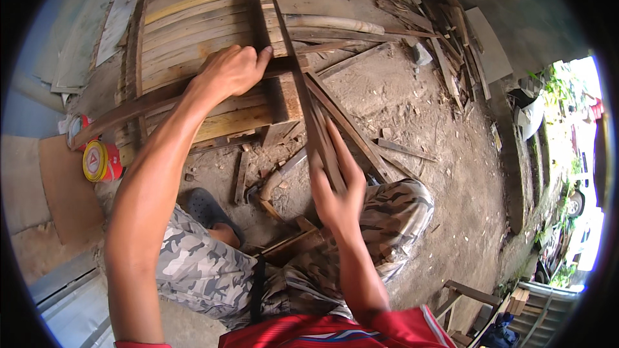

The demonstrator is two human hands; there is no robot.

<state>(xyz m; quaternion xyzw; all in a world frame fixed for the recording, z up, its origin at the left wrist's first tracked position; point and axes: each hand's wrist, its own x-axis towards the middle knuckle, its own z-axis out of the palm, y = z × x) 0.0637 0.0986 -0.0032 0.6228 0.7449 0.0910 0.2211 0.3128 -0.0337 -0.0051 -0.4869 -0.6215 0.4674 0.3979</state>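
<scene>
My left hand is closed on a dark wooden bar, which lies across a low stack of pale planks. Its thumb points toward the bar's right end. My right hand wraps round the lower end of a second dark wooden strip. That strip slants up and away, crossing the end of the first bar beside the planks. Whether the two pieces touch where they cross, I cannot tell. Another dark upright piece lies over the planks farther off.
Two red tins, the nearer tin with a yellow lid, stand at the left. A tool with a curved wooden handle lies between my legs. Scrap wood is heaped at the far right. Loose strips and chips litter the dirt floor.
</scene>
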